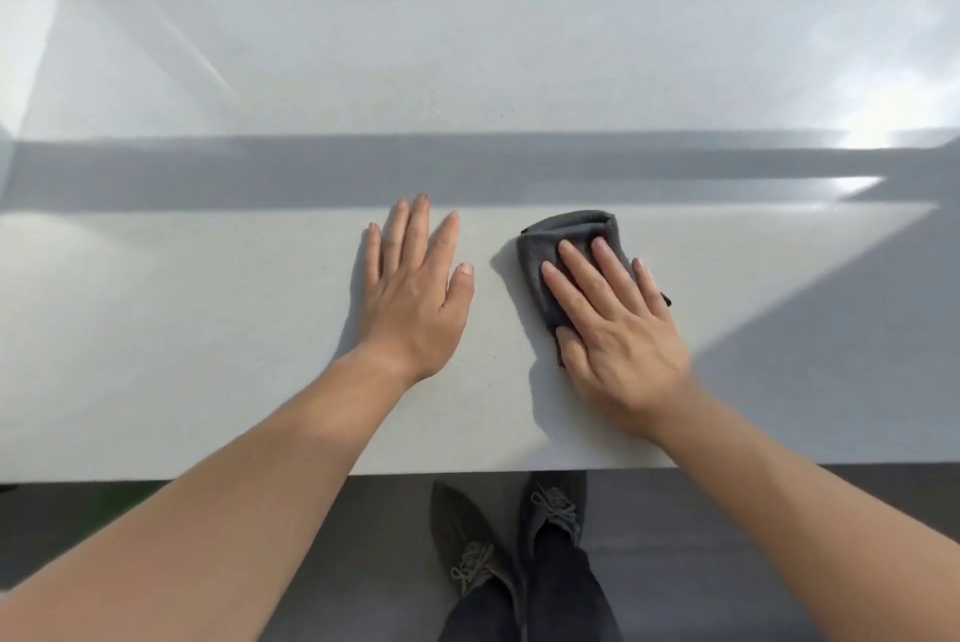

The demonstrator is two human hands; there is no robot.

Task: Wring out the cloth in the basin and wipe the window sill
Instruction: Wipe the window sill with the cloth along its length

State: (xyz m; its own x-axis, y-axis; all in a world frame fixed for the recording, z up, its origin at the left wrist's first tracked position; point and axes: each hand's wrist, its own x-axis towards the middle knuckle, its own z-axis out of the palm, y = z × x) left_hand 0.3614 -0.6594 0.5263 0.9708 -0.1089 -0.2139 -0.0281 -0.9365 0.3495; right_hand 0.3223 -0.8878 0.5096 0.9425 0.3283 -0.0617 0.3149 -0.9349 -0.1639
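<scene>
Two flat hands on window sill [208, 303]; right hand [618, 329] pressing cloth [566, 236], left hand [415, 298] beside; shoes [467, 537] below

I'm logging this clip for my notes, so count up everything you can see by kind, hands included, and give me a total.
Hands: 2, left hand and right hand
Cloths: 1, grey cloth under the right hand
Shoes: 2, left shoe and right shoe
Window sills: 1, window sill
Total: 6
</scene>
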